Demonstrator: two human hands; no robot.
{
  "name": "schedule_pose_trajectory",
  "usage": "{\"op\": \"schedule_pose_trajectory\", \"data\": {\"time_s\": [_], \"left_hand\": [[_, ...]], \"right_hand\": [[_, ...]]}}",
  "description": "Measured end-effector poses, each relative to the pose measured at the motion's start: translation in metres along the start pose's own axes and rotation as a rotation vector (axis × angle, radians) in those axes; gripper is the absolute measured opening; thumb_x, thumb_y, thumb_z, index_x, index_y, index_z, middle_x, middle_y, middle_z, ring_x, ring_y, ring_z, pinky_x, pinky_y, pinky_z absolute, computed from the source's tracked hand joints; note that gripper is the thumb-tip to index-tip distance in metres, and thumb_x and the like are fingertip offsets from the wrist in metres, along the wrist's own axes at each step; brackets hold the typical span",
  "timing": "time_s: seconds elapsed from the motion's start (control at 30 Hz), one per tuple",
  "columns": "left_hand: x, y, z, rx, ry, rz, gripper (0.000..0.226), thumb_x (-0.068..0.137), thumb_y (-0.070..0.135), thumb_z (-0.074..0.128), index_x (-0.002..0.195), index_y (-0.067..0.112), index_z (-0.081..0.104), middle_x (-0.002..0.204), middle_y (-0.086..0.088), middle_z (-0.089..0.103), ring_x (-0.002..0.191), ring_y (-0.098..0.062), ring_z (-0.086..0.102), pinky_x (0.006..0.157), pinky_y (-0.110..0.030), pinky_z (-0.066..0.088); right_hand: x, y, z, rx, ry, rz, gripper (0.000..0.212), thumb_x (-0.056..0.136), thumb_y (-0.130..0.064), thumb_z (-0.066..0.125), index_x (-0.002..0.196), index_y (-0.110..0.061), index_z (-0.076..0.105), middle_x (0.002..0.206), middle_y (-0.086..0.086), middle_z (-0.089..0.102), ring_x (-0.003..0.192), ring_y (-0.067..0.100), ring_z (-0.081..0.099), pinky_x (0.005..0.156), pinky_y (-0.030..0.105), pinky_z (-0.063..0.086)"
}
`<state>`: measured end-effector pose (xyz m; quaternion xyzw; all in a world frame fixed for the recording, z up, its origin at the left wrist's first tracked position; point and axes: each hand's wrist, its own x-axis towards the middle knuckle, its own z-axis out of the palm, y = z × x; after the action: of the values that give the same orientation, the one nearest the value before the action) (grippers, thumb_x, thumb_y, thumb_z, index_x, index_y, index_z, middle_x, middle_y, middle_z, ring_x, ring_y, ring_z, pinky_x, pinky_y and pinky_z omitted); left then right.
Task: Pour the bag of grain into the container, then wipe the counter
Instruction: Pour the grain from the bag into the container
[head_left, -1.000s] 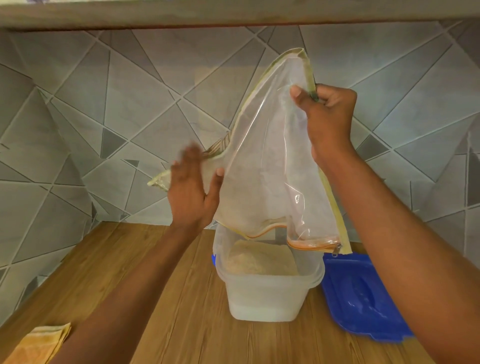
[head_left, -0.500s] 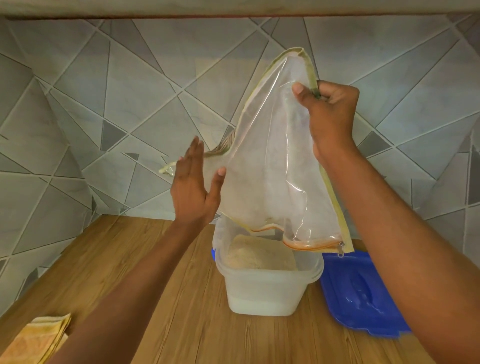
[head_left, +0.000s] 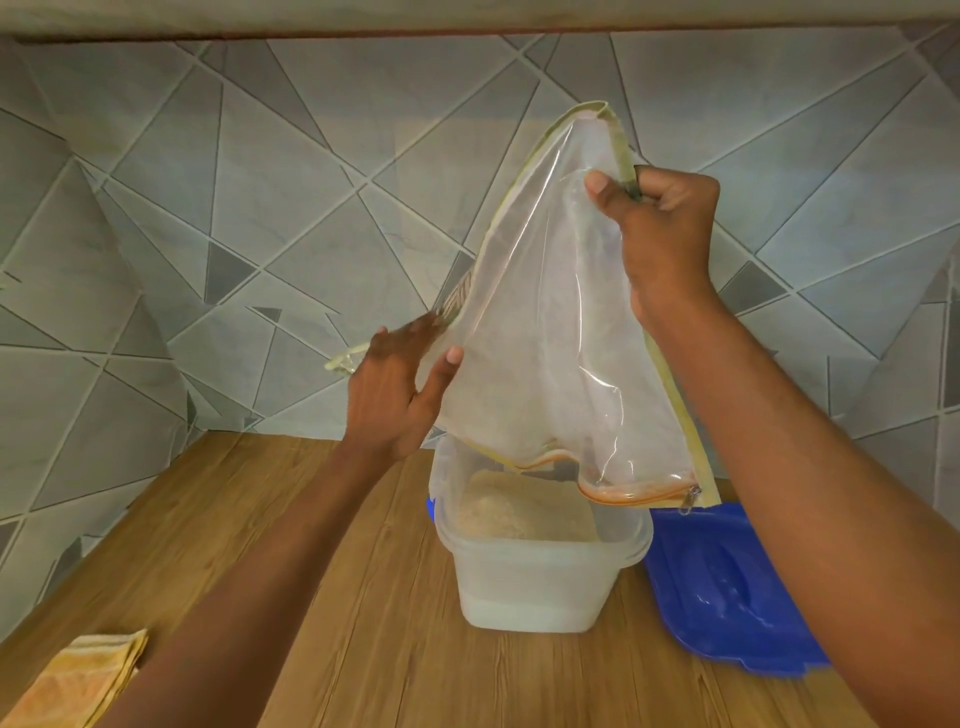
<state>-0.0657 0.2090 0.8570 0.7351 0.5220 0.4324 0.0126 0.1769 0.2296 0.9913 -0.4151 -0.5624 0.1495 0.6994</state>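
Observation:
A clear, yellow-trimmed zip bag hangs upside down and looks empty. Its open zipper mouth sits just over the translucent container, which holds pale grain. My right hand pinches the bag's upper right edge and holds it up. My left hand is open, with the thumb and blurred fingers against the bag's lower left side. The container stands on the wooden counter.
A blue lid lies flat to the right of the container. A folded yellow cloth rests at the counter's near left corner. The tiled wall stands close behind, and a cabinet underside runs overhead.
My left hand has shifted slightly right against the bag's side, with motion blur in its fingers. The right hand keeps the bag raised over the container.

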Motion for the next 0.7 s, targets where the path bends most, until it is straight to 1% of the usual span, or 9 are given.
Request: {"op": "schedule_pose_trajectory", "data": {"time_s": [0.13, 0.23, 0.3, 0.37, 0.43, 0.5, 0.57, 0.63, 0.7], "left_hand": [[0.004, -0.002, -0.008, -0.081, 0.044, -0.053, 0.074, 0.091, 0.070, 0.044, 0.151, 0.028, 0.040, 0.154, 0.003, 0.048, 0.143, -0.022, 0.040, 0.121, -0.055, 0.028], [0.021, 0.000, -0.021, -0.311, -0.126, -0.017, 0.095, 0.080, 0.068, 0.064, 0.156, 0.039, 0.015, 0.163, 0.011, 0.027, 0.150, -0.017, 0.029, 0.120, -0.060, 0.027], [0.037, 0.011, -0.030, -0.417, -0.193, -0.010, 0.106, 0.075, 0.060, 0.076, 0.156, 0.039, 0.011, 0.164, 0.014, 0.022, 0.151, -0.012, 0.027, 0.122, -0.052, 0.028], [0.053, 0.029, -0.037, -0.456, -0.178, 0.032, 0.105, 0.073, 0.052, 0.083, 0.154, 0.039, 0.018, 0.159, 0.015, 0.031, 0.146, -0.010, 0.036, 0.114, -0.037, 0.039], [0.066, 0.047, -0.042, -0.505, -0.131, 0.035, 0.087, 0.075, 0.045, 0.086, 0.146, 0.036, 0.037, 0.143, 0.014, 0.052, 0.129, -0.006, 0.055, 0.101, -0.029, 0.052], [0.078, 0.061, -0.043, -0.600, -0.052, -0.031, 0.059, 0.080, 0.035, 0.085, 0.131, 0.021, 0.059, 0.120, 0.005, 0.071, 0.104, -0.012, 0.071, 0.086, -0.035, 0.063], [0.089, 0.068, -0.042, -0.653, 0.065, -0.076, 0.034, 0.087, 0.027, 0.079, 0.114, 0.008, 0.070, 0.101, -0.004, 0.077, 0.087, -0.018, 0.076, 0.076, -0.042, 0.064], [0.098, 0.069, -0.039, -0.671, 0.148, -0.102, 0.027, 0.091, 0.027, 0.074, 0.105, 0.005, 0.072, 0.093, -0.006, 0.076, 0.079, -0.020, 0.075, 0.071, -0.043, 0.064], [0.103, 0.068, -0.036, -0.640, 0.189, -0.129, 0.027, 0.093, 0.031, 0.072, 0.103, 0.006, 0.074, 0.090, -0.008, 0.076, 0.077, -0.022, 0.075, 0.069, -0.045, 0.064]], "right_hand": [[0.008, 0.003, -0.004, 0.010, -0.063, 0.000, 0.056, 0.079, -0.030, 0.082, 0.078, 0.019, 0.055, 0.071, 0.007, 0.041, 0.067, 0.020, 0.045, 0.068, 0.040, 0.056], [0.014, -0.004, -0.003, -0.019, -0.174, -0.028, 0.045, 0.081, -0.022, 0.081, 0.069, 0.013, 0.055, 0.070, 0.006, 0.034, 0.066, 0.018, 0.038, 0.065, 0.029, 0.045], [0.020, -0.011, 0.001, -0.058, -0.249, -0.088, 0.043, 0.080, -0.023, 0.082, 0.073, 0.014, 0.061, 0.071, 0.003, 0.035, 0.067, 0.015, 0.037, 0.065, 0.025, 0.038], [0.028, -0.020, 0.006, -0.100, -0.297, -0.166, 0.047, 0.080, -0.027, 0.082, 0.076, 0.016, 0.061, 0.070, 0.001, 0.035, 0.065, 0.014, 0.036, 0.064, 0.024, 0.035], [0.038, -0.029, 0.009, -0.176, -0.325, -0.245, 0.045, 0.081, -0.027, 0.082, 0.072, 0.013, 0.062, 0.062, -0.010, 0.036, 0.058, 0.005, 0.033, 0.058, 0.020, 0.033], [0.047, -0.038, 0.010, -0.279, -0.325, -0.310, 0.047, 0.080, -0.030, 0.082, 0.067, 0.009, 0.060, 0.051, -0.014, 0.031, 0.051, 0.002, 0.029, 0.052, 0.015, 0.026], [0.057, -0.039, 0.007, -0.417, -0.283, -0.353, 0.050, 0.078, -0.039, 0.082, 0.062, 0.000, 0.056, 0.050, -0.010, 0.031, 0.055, 0.004, 0.028, 0.053, 0.021, 0.026], [0.064, -0.034, 0.000, -0.587, -0.224, -0.376, 0.040, 0.077, -0.048, 0.080, 0.069, -0.014, 0.061, 0.059, -0.008, 0.045, 0.066, 0.015, 0.041, 0.059, 0.029, 0.038], [0.055, -0.025, -0.010, -0.696, -0.167, -0.434, 0.032, 0.078, -0.041, 0.081, 0.098, -0.018, 0.071, 0.085, 0.000, 0.065, 0.081, 0.021, 0.057, 0.073, 0.036, 0.052]]}}
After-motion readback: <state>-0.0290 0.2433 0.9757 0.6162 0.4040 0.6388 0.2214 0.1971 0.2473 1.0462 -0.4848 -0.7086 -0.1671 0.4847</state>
